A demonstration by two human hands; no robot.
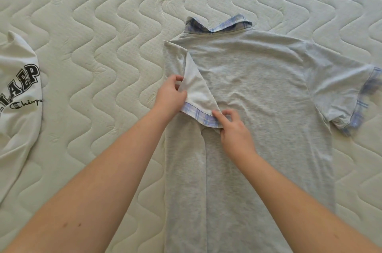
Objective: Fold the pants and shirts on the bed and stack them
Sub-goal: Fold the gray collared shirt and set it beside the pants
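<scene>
2 hands (170, 95) (233, 128) on shirt sleeve (198, 95)

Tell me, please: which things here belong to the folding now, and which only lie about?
In the job: grey polo shirt; its folded-in sleeve, held by left hand and right hand.
Lying about: white printed shirt, waiting at the left; mattress.

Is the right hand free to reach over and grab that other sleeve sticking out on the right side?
Probably yes, once it lets go. The right hand now pinches the plaid cuff of the folded-in sleeve. The other sleeve lies flat and uncovered on the mattress on that hand's side, nothing between them.
</scene>
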